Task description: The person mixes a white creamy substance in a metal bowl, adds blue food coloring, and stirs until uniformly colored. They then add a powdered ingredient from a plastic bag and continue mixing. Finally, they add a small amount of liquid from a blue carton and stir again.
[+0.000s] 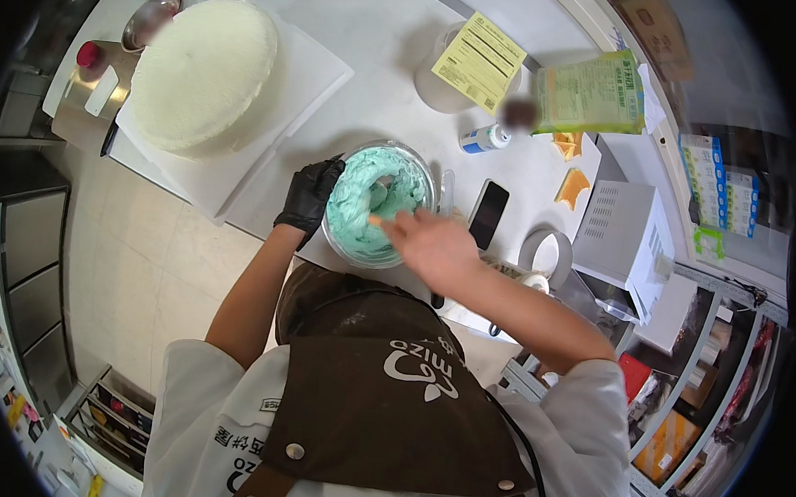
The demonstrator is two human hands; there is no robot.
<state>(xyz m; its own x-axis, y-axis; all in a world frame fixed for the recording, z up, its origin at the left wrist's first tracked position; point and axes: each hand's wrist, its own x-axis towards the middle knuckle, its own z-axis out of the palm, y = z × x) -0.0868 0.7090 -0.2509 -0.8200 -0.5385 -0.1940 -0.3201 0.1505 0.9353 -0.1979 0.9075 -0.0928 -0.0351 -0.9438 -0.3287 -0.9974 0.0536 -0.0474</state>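
My left hand (311, 197), in a black glove, grips the left rim of a round mixing bowl (432, 195). Mint-green whipped cream (350, 185) coats the inside of this bowl, thick along the wall with a hollow near the middle. Over the bowl's lower right side, my bare right hand (435, 247) is blurred and closed around a tool with an orange-brown handle (374, 220). A spatula-like blade (379, 192) shows in the cream; whether it belongs to that handle is hard to tell. Past the bowl, at upper left, a large round cake (204, 76) covered in pale cream stands on a white board (298, 101).
Right of the bowl lie a smartphone (489, 214), a blue-and-white can (485, 140) and a palette knife (447, 190). A tub (437, 82) carries a yellow printed slip (482, 60). Beyond are a green bag (588, 93), a cake ring (566, 257) and a white appliance (618, 233).
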